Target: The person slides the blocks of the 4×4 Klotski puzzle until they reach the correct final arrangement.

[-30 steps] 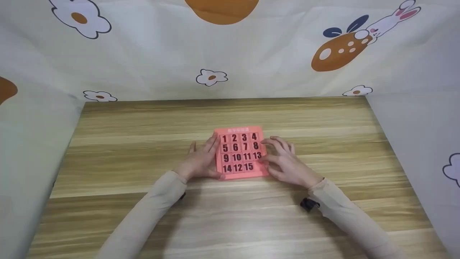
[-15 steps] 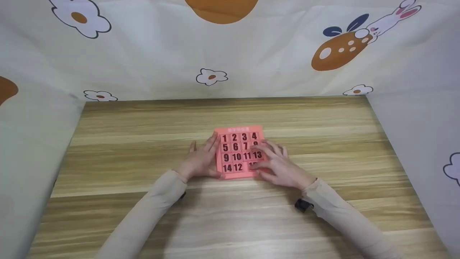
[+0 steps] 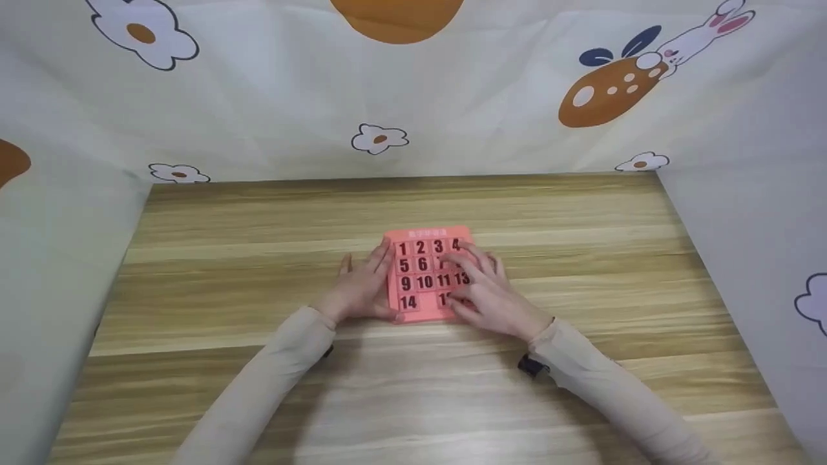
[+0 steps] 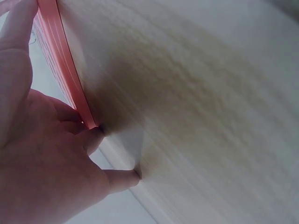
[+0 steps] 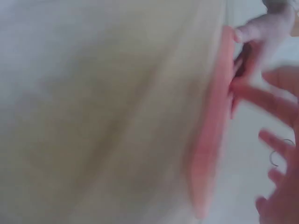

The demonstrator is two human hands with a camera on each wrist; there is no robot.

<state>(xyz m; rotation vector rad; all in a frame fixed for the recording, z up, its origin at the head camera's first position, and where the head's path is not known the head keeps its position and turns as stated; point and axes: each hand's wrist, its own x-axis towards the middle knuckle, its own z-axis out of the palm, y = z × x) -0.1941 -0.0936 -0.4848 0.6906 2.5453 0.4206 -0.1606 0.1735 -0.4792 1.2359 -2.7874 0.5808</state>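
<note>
A pink number slide puzzle [image 3: 420,318] lies flat on the wooden table in the head view, with black-numbered tiles in rows. My left hand [image 3: 357,289] holds its left side, thumb at the near corner and fingers along the edge; the left wrist view shows the little finger on the tabletop. Over the puzzle's right part is my right hand [image 3: 496,300], fingers spread and bent a little. One fingertip touches a partly covered tile [image 3: 443,299] in the bottom row. A gap sits between that tile and the 14 tile [image 3: 408,302]. Fingers hide several right-hand tiles.
The wood-grain table [image 3: 258,232] extends around the puzzle. A pale cloth wall [image 3: 271,84] with flowers and carrots stands at the back, with pale side walls left and right. Dark wrist devices [image 3: 533,365] sit under the sleeves.
My right hand has moved left across the puzzle. The 15 tile slid right, then the 12 tile slid right, so the bottom-row gap is now beside 14. The left hand stays put.
</note>
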